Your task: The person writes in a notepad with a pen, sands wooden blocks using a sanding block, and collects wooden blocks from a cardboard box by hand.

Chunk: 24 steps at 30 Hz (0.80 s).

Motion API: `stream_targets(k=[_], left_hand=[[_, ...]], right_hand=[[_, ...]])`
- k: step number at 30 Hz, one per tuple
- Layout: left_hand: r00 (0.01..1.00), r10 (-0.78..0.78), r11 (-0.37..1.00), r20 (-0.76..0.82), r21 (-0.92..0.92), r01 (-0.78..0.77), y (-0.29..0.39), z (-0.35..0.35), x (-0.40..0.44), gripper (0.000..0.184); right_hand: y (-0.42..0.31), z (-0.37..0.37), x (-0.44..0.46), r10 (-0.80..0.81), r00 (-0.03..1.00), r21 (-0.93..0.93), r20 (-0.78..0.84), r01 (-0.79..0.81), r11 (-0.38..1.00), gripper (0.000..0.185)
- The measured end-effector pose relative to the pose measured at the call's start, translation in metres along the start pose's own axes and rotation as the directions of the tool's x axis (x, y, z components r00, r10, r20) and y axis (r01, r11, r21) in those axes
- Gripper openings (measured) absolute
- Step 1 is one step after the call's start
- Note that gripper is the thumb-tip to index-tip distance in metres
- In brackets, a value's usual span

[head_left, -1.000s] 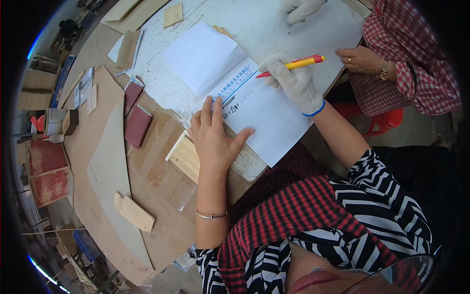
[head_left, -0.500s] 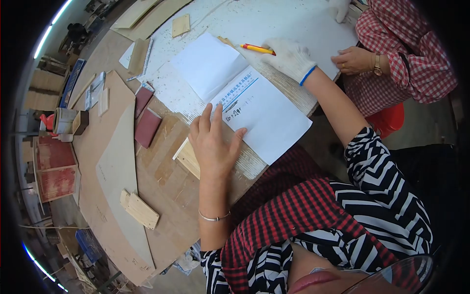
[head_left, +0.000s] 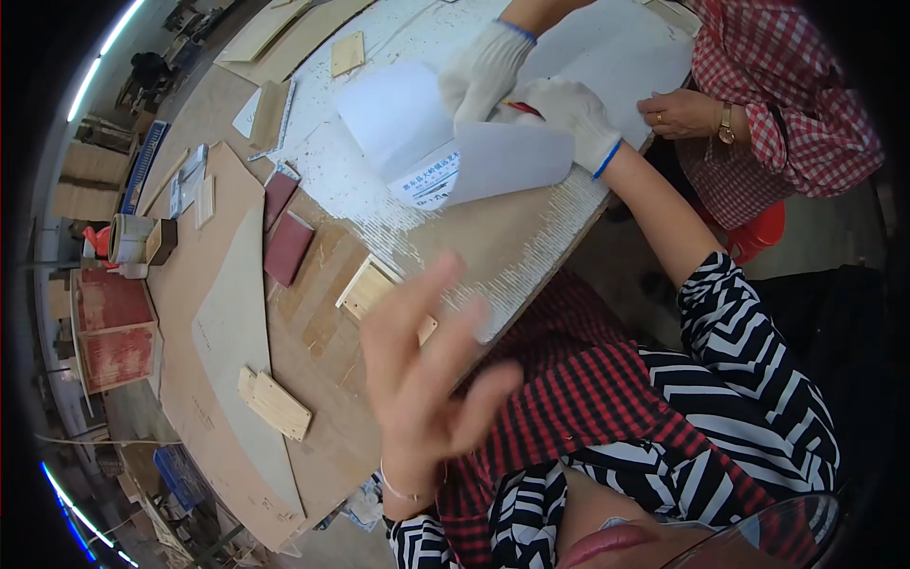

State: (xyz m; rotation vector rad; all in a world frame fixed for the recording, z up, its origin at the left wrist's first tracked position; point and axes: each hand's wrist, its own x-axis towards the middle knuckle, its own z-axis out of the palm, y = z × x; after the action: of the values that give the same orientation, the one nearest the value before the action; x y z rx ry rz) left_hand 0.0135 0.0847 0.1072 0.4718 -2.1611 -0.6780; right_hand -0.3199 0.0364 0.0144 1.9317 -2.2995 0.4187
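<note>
My left hand (head_left: 427,365) is bare and raised off the table, its fingers apart and blurred by motion, with nothing in it. My right hand (head_left: 578,119), in a white knit glove, is closed on a pen (head_left: 527,109), of which only the red end shows clearly. A co-worker's gloved hand (head_left: 488,71) reaches in from the top and meets my right glove over the paper pad (head_left: 389,123). The pad's lower page (head_left: 517,161) curls up and partly covers the blue printed heading and handwriting.
Two dark red booklets (head_left: 288,247) lie left of the pad. Wooden pieces (head_left: 275,403) and a small board (head_left: 370,284) rest on the table. At right is another person's bare hand (head_left: 668,114) with a watch. A red bucket (head_left: 763,232) stands below the table edge.
My left hand has lifted off the pad toward me. A co-worker's gloved hand has come in from the top, and the pad has shifted up with its page curled over.
</note>
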Motion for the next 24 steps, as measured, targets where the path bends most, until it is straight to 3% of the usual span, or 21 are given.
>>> stream_targets(k=[1, 3, 5, 6, 8, 9, 12, 13, 16, 21, 24], left_hand=[[0.997, 0.000, 0.998, -0.083, 0.057, 0.005, -0.003, 0.006, 0.007, 0.068], [0.987, -0.060, 0.997, -0.147, -0.051, 0.053, -0.043, 0.027, 0.014, 0.072], [0.960, -0.251, 0.905, -0.121, -0.382, 0.188, -0.085, 0.046, 0.012, 0.067], [0.961, -0.249, 0.905, -0.123, -0.382, 0.186, -0.099, 0.050, 0.012, 0.067], [0.889, -0.455, 0.854, 0.048, -0.261, 0.450, -0.116, 0.051, 0.013, 0.055], [0.889, -0.455, 0.854, 0.047, -0.259, 0.451, -0.117, 0.048, 0.014, 0.055], [0.835, -0.520, 0.852, 0.181, 0.043, 0.521, -0.115, 0.043, 0.017, 0.039], [0.834, -0.520, 0.852, 0.186, 0.045, 0.521, -0.116, 0.044, 0.015, 0.039], [0.992, -0.097, 0.958, 0.077, 0.279, 0.072, -0.120, 0.049, 0.003, 0.028], [0.961, -0.200, 0.970, 0.193, 0.175, 0.167, -0.112, 0.053, -0.017, 0.024], [0.974, -0.109, 0.958, 0.197, 0.281, 0.050, -0.099, 0.058, -0.019, 0.021]], right_hand=[[-0.003, 0.002, -0.001, -0.034, 0.999, 0.009, -0.042, 0.034, 0.999, 0.035], [-0.009, 0.004, -0.001, -0.098, 0.986, 0.023, -0.132, 0.102, 0.995, 0.032], [-0.013, 0.005, -0.002, -0.123, 0.985, 0.018, -0.125, 0.126, 0.992, 0.033], [-0.014, 0.005, -0.003, -0.148, 0.983, 0.010, -0.112, 0.150, 0.989, 0.033], [-0.016, 0.003, -0.007, -0.170, 0.981, 0.005, -0.098, 0.171, 0.985, 0.034], [-0.018, 0.001, -0.010, -0.178, 0.978, 0.000, -0.107, 0.179, 0.984, 0.034], [-0.017, -0.002, -0.013, -0.187, 0.974, -0.008, -0.125, 0.187, 0.982, 0.034], [-0.016, -0.001, -0.014, -0.199, 0.968, 0.000, -0.153, 0.201, 0.980, 0.035], [-0.013, 0.003, -0.015, -0.224, 0.952, 0.017, -0.207, 0.233, 0.972, 0.036], [-0.008, 0.015, -0.015, -0.228, 0.944, 0.036, -0.238, 0.243, 0.969, 0.033], [-0.008, 0.018, -0.016, -0.228, 0.942, 0.012, -0.247, 0.238, 0.971, 0.029]])
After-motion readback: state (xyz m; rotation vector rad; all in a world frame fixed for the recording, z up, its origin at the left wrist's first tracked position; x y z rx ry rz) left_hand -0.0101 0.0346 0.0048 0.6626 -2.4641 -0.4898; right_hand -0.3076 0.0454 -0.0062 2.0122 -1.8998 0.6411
